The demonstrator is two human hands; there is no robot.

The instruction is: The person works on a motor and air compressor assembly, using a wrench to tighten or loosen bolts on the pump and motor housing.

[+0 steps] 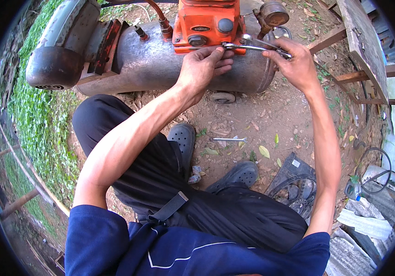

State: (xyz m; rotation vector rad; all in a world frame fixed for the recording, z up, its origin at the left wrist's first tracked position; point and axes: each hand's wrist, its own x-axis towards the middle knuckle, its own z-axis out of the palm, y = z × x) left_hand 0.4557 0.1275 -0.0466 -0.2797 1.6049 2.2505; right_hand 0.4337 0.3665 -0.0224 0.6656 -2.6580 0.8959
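Observation:
My right hand [294, 62] grips a silver wrench [248, 47], whose far end meets the foot of the orange compressor pump [209, 25]. A second slim metal tool [258, 41] with a rounded end slants into the same hand; its kind is hard to make out. My left hand [200, 66] is at the front edge of the pump base, thumb and forefinger closed together beside the wrench's end. Whatever lies between those fingertips is hidden. Beneath the pump lies the grey cylindrical air tank [156, 69].
An electric motor [61, 50] sits on the tank's left, and a pressure gauge [275, 14] at its right. Another wrench [228, 139] lies on the dirt between my shoes. Black belts or hoses [294, 188] and corrugated sheet scraps [365, 225] are at right, below a wooden frame [363, 46].

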